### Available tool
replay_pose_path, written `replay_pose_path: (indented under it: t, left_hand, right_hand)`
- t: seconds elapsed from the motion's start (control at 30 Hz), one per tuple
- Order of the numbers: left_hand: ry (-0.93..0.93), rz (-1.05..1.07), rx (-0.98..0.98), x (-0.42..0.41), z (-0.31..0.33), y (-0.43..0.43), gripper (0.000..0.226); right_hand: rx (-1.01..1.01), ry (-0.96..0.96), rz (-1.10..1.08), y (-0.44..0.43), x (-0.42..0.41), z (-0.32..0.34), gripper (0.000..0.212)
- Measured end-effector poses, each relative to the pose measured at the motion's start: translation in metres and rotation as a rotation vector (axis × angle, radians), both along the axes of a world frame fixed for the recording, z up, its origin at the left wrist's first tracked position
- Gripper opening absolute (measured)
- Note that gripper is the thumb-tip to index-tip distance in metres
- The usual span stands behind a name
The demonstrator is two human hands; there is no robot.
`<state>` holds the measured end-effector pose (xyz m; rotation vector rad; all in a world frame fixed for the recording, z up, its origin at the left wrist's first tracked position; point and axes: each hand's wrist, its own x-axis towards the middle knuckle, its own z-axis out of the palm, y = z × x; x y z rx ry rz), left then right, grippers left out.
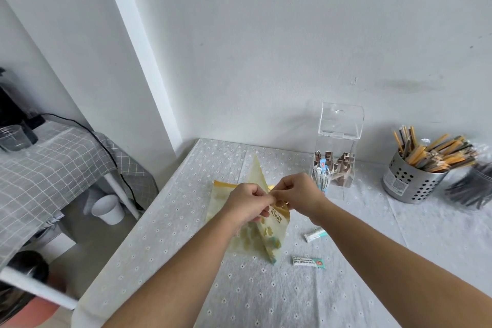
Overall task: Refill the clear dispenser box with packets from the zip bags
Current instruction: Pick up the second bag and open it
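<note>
My left hand (pixel 249 201) and my right hand (pixel 298 196) both pinch the top edge of a yellow-patterned zip bag (pixel 269 237), held up over the table's middle. A second yellow zip bag (pixel 219 194) lies flat beneath it. The clear dispenser box (pixel 336 146) stands behind my right hand with its lid tipped up; brown and blue-white packets sit in its lower part. Two loose white-and-teal packets lie on the cloth, one (pixel 315 235) near my right wrist and one (pixel 308 262) closer to me.
A perforated metal holder (pixel 410 181) full of yellow and brown stick packets stands at the right, beside a bundle of dark sticks (pixel 471 189). The table's left edge (pixel 149 210) drops to the floor, where a white cup (pixel 107 209) stands. A checked-cloth side table (pixel 45 162) is far left.
</note>
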<state>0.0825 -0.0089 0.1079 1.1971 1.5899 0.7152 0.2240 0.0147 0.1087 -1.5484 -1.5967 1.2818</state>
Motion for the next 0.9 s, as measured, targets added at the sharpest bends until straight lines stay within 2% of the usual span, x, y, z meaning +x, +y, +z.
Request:
replay_pose_path:
  t: [0.13, 0.3, 0.4, 0.5, 0.6, 0.67, 0.83, 0.9]
  left_hand:
    - [0.156, 0.034, 0.08, -0.006, -0.001, 0.004, 0.011]
    - [0.352, 0.005, 0.149, -0.033, 0.001, 0.012, 0.015]
    - [0.4, -0.136, 0.21, -0.038, 0.01, 0.013, 0.018]
    - [0.435, -0.341, 0.249, -0.028, 0.022, 0.007, 0.014]
    - [0.418, -0.426, 0.234, -0.023, 0.027, 0.001, 0.008]
    - [0.438, -0.392, 0.239, -0.024, 0.026, -0.001, 0.008]
    - [0.494, -0.199, 0.252, -0.022, 0.017, 0.003, 0.016]
    - [0.484, -0.155, 0.276, -0.018, 0.016, 0.005, 0.017]
  right_hand:
    - [-0.018, 0.062, 0.009, 0.001, 0.003, 0.001, 0.01]
    - [-0.01, -0.115, -0.08, 0.002, 0.015, -0.002, 0.013]
    - [-0.052, -0.192, -0.03, 0.001, 0.015, -0.001, 0.008]
    - [-0.012, -0.138, 0.003, 0.004, 0.004, 0.004, 0.007]
    - [0.028, -0.135, 0.035, 0.011, -0.006, 0.009, 0.01]
    - [0.02, -0.127, 0.037, 0.012, -0.009, 0.01, 0.003]
    - [-0.062, 0.049, 0.041, 0.007, -0.01, 0.01, 0.006]
    - [-0.07, 0.064, 0.04, 0.006, -0.009, 0.01, 0.005]
